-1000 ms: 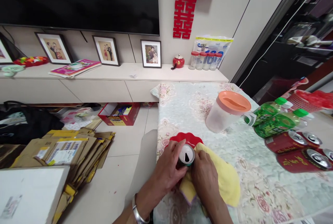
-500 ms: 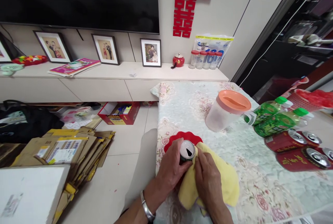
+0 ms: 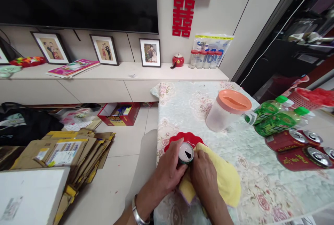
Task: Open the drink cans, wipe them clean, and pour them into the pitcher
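Note:
An opened drink can (image 3: 186,152) stands upright in the grip of my left hand (image 3: 169,164), its silver lid facing up. Bunched in my right hand (image 3: 204,172) is a yellow cloth (image 3: 226,179), pressed close to the can's right side. The rest of the cloth spreads over the table to the right. Beneath the can and hands lies a red scalloped dish (image 3: 186,136), only its far rim showing. The can's lower part is hidden by my fingers and the cloth.
On the flowered tablecloth (image 3: 182,110) stand a jug with an orange lid (image 3: 229,108), green bottles (image 3: 279,122) and several red cans (image 3: 300,157) to the right. Flattened cardboard (image 3: 75,152) and a white box (image 3: 31,193) are at the left. Photo frames line the cabinet (image 3: 156,73).
My right hand has shifted slightly up and left with the cloth, nearer the can's side. The can and my left hand moved slightly left.

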Demonstrator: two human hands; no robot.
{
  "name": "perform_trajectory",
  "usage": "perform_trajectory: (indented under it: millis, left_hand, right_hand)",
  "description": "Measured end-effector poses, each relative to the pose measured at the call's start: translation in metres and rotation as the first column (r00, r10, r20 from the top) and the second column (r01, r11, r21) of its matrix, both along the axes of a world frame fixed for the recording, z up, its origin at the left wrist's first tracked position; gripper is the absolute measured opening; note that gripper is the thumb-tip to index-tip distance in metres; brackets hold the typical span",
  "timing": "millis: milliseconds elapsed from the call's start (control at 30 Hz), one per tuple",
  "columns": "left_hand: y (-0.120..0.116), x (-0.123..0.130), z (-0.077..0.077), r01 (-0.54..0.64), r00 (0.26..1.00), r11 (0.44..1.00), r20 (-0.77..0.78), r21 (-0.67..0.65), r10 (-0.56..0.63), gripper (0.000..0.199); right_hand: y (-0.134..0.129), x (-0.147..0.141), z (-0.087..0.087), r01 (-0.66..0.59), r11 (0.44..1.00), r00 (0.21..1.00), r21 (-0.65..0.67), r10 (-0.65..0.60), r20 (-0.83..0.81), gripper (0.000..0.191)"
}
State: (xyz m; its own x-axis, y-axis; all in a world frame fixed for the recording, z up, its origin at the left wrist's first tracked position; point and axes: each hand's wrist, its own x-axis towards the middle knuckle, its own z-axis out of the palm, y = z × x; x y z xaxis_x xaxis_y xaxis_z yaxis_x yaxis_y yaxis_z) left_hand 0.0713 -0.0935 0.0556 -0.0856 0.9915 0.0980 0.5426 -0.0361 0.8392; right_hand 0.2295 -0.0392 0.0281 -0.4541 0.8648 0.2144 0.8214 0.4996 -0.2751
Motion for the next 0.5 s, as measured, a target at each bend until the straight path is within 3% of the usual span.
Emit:
perform_trajectory:
  millis: [167, 300, 400, 500]
  left_hand:
    - [0.003, 0.003, 0.001, -0.042, 0.997, 0.998, -0.073, -0.045, 0.038, 0.083]
    - [0.007, 0.004, -0.004, -0.076, 0.989, 0.997, -0.125, 0.012, 0.077, 0.074]
    - [0.009, 0.006, -0.015, -0.096, 0.991, 0.992, -0.085, 0.076, 0.103, 0.072]
    - [0.009, 0.008, -0.023, -0.121, 0.993, 0.99, -0.008, 0.075, 0.122, 0.073]
  right_hand:
    - [-0.001, 0.009, -0.003, -0.031, 0.999, 0.994, 0.039, 0.035, -0.101, 0.023]
    - [-0.004, 0.019, 0.001, -0.036, 0.994, 0.949, 0.1, 0.065, -0.309, 0.029]
    - [-0.007, 0.023, 0.008, -0.036, 0.994, 0.884, 0.099, 0.078, -0.462, 0.028]
    - [-0.009, 0.021, 0.008, -0.018, 0.996, 0.886, 0.09, 0.057, -0.46, 0.029]
